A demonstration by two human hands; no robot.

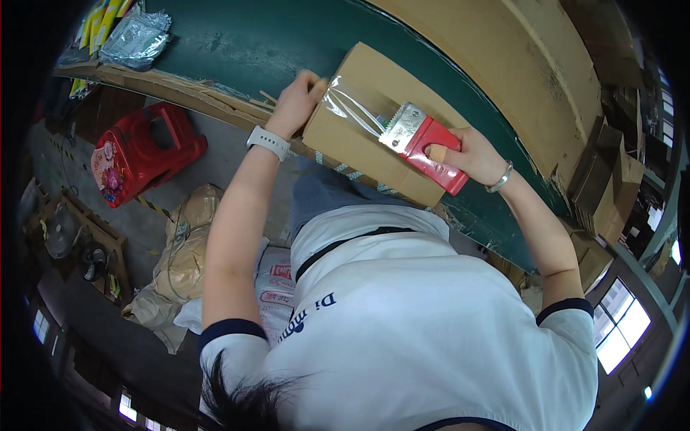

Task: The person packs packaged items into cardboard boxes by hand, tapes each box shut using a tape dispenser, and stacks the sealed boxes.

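Note:
A closed brown cardboard box lies at a slant in front of me on the green tabletop. My right hand grips a red tape dispenser with a toothed metal blade, held over the right part of the box. Shiny clear tape runs from the dispenser to the box's left end. There my left hand has its fingers curled and pressed together at the tape's end, at the box edge. The fingertips are slightly blurred.
A green table stretches across the far side, with silvery plastic packets at its far left. On the floor at left are a red plastic stool and a brown wrapped bundle. Folded cardboard stands at right.

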